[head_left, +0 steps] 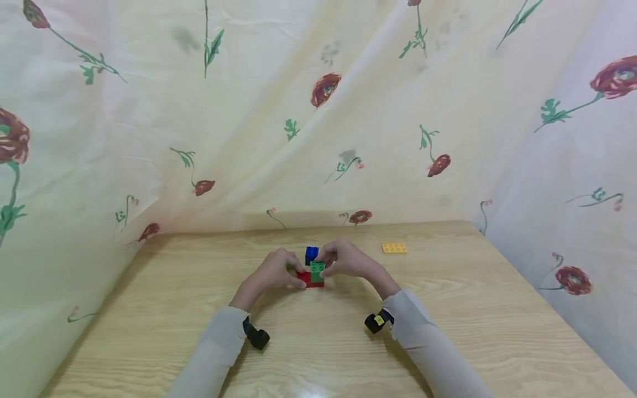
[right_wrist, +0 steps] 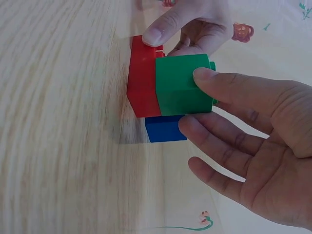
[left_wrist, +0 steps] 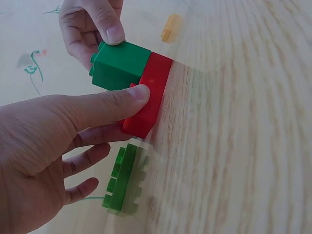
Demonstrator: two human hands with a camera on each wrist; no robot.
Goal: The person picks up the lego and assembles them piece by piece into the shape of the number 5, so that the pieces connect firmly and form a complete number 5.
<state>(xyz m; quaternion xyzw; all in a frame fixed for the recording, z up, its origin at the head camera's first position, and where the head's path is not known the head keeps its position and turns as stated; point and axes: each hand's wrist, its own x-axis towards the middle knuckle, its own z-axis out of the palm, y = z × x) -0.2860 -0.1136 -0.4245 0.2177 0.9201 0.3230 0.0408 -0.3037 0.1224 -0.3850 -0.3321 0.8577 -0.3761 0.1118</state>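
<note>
A long red toy brick (head_left: 314,284) sits low on the table in front of me. My left hand (head_left: 273,271) pinches its left end, the thumb across its near side in the left wrist view. On the right end of the red brick stands a green block (right_wrist: 180,83), studs up. My right hand (head_left: 345,258) holds that green block between thumb and fingers. Just behind the pair is a blue brick (head_left: 311,253), partly covered by the right hand's fingers. A light green brick (left_wrist: 122,179) lies beyond the left fingers, mostly hidden in the head view.
Farther back to the right, a flat yellow-orange brick (head_left: 394,248) lies on the wood-grain table (head_left: 318,342). Flower-printed cloth (head_left: 278,110) hangs behind the table and along its sides. Each wrist wears a small black camera.
</note>
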